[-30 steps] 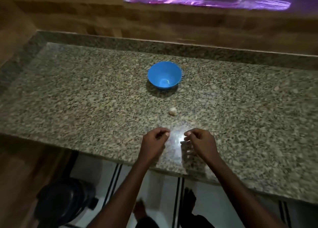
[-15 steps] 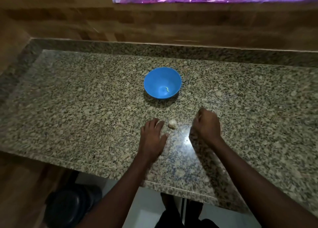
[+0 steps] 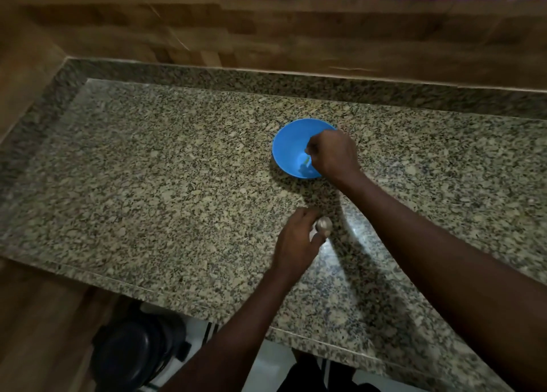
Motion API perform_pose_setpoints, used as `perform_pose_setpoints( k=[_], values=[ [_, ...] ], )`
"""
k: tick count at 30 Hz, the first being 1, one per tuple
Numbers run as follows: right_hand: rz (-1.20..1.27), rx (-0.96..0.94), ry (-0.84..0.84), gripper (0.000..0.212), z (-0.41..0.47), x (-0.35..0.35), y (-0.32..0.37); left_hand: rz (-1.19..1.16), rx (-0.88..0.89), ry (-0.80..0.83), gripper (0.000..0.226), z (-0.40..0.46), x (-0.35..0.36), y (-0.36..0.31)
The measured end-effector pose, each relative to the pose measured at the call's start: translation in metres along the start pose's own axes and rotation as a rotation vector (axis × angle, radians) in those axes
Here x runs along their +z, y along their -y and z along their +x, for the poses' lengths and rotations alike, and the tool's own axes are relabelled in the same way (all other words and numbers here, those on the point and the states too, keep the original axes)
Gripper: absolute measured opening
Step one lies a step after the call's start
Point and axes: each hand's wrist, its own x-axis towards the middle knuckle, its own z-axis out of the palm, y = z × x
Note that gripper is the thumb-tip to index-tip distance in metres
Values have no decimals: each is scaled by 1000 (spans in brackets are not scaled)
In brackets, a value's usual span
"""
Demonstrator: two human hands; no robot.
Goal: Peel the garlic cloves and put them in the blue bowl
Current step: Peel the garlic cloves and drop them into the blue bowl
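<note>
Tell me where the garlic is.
In the head view, the garlic lies on the counter, at the left hand, nearer the viewer than the bowl.

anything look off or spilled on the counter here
Nothing stands out. The blue bowl sits upright on the granite counter, the right hand over it, and the left hand touches the garlic nearer the front edge. No spill or damage shows.

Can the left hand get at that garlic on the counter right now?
Probably yes. The left hand already lies beside the garlic, fingertips touching or nearly so, with nothing between them. The right hand is away over the blue bowl.
</note>
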Motion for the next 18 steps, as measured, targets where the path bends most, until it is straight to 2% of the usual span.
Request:
perform_pose_setpoints(
  k=[3, 6, 8, 10, 12, 15, 18],
  values=[
    [2, -24, -110, 19, -23, -7, -6, 33, 23, -1, 29, 2, 4, -1],
    [126, 93, -250, 15, -71, -14, -19, -52, -21, -42, 20, 3, 3, -2],
    [253, 282, -200, 14, -111, -11, -33, -233, -171, -34, 21, 1, 0, -7],
    [379, 453, -52, 13, -147, -3, -46, -411, -312, 26, 26, -3, -2, -14],
    [602, 561, 96, 14, -173, 3, -52, -537, -351, 77, 30, -8, -3, -19],
    [1060, 708, 149, 9, -194, 2, -49, -675, -348, 130, 32, -13, -5, -30],
    [1201, 737, 148, 11, -203, -5, -48, -725, -344, 170, 31, -16, -5, -43]
  ],
)
